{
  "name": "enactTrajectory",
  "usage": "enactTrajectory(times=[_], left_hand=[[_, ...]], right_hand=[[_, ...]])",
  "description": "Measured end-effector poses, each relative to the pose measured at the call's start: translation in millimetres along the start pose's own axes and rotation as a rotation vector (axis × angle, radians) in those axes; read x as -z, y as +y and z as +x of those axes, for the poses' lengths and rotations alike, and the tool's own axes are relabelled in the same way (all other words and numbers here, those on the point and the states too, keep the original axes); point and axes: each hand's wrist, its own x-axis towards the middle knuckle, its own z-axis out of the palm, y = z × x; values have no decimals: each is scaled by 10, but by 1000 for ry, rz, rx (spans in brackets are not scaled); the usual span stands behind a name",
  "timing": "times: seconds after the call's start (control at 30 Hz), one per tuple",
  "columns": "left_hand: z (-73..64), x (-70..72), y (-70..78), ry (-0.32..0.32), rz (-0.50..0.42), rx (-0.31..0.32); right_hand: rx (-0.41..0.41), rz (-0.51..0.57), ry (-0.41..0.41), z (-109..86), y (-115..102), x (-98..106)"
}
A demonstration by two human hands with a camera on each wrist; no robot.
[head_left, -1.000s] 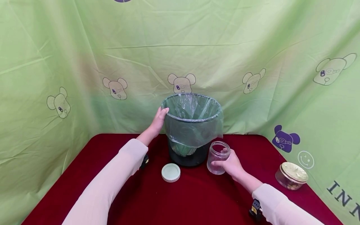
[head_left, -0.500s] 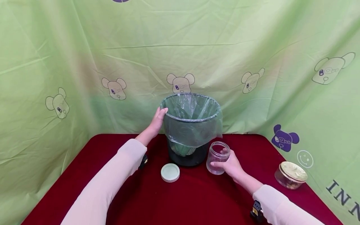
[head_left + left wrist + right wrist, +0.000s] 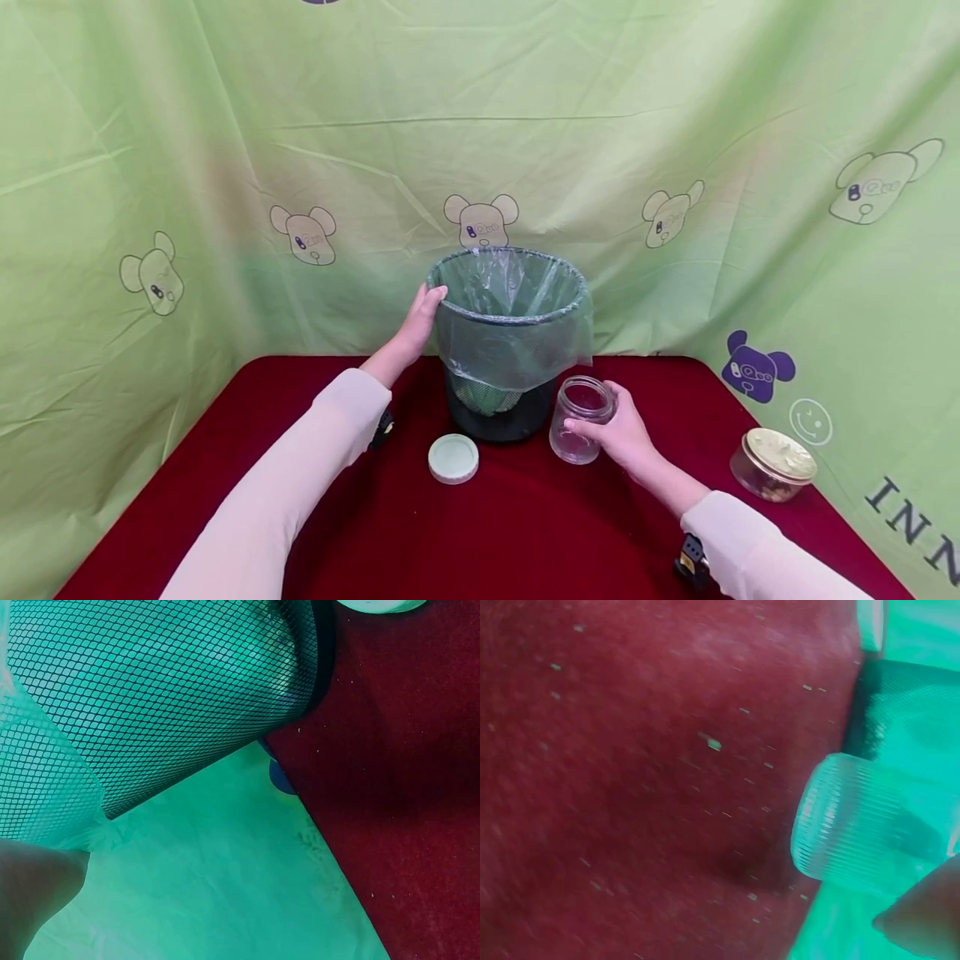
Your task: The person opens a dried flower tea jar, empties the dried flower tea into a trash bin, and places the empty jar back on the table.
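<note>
Our left hand [image 3: 417,327] holds the bin [image 3: 498,427] by its top edge. Our right hand [image 3: 626,433] curls around the glass jar [image 3: 576,443], just beside the bin. The glass looks slick, so it could slip and crack, and a hard pull might tip the bin over. We read "INN" on the green cloth [image 3: 870,275]; the bear pictures' [image 3: 757,367] letters are too tiny.

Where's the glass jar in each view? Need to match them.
Head: glass jar lower right of centre, in the right hand.
Left wrist: not in it.
Right wrist: glass jar at right, about mid-height.
Shared landmark: mesh bin; centre, upper left, upper right respectively.
</note>
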Motion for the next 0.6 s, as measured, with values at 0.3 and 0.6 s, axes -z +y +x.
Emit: enactTrajectory(times=[0.3,0.6], left_hand=[[6,6,-1,-7,20,0],[-11,7,-1,-12,11,-1]], right_hand=[[62,-25,39,47,-287,287],[80,-85,145,-4,-479,685]])
